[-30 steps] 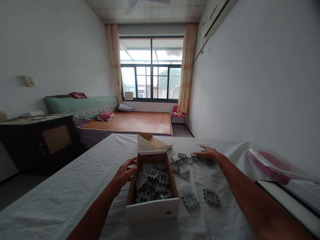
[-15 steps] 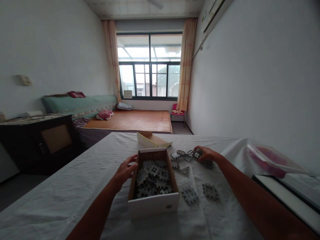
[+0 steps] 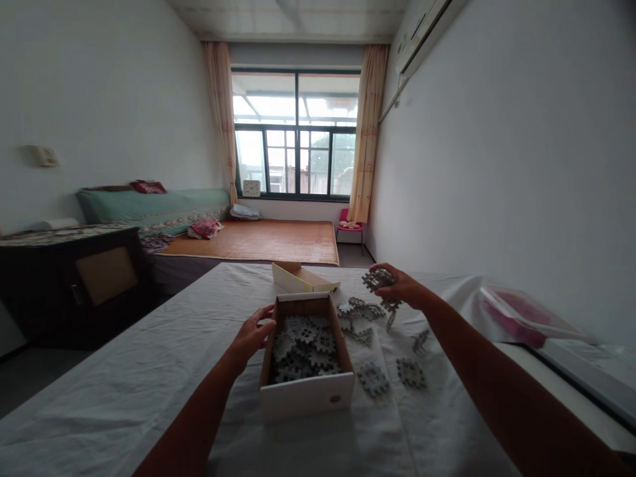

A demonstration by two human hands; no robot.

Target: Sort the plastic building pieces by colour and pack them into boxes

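Note:
A white cardboard box (image 3: 307, 396), brown inside, holds a heap of grey notched pieces (image 3: 305, 341). My left hand (image 3: 254, 336) rests against its left wall, fingertips at the rim. Right of the box, my right hand (image 3: 392, 283) is raised above the cloth, its fingers closed on several grey notched pieces (image 3: 378, 279), some hanging beneath. More grey pieces (image 3: 360, 309) lie beside the box's right wall. Nearer to me are two flat square pieces, one (image 3: 373, 379) by the box and one (image 3: 411, 373) farther right. A small piece (image 3: 421, 340) stands or leans under my right forearm.
The box's lid (image 3: 303, 279) lies open behind the box on the white cloth (image 3: 199, 371). At the right stand a clear container with pink contents (image 3: 521, 311) and a flat grey-white object (image 3: 596, 371). Beyond the table are a bed (image 3: 278, 240) and a dark cabinet (image 3: 64, 285).
My right hand has lifted off the cloth and moved slightly left, raising several grey pieces. My left hand stays at the box. The view has shifted slightly.

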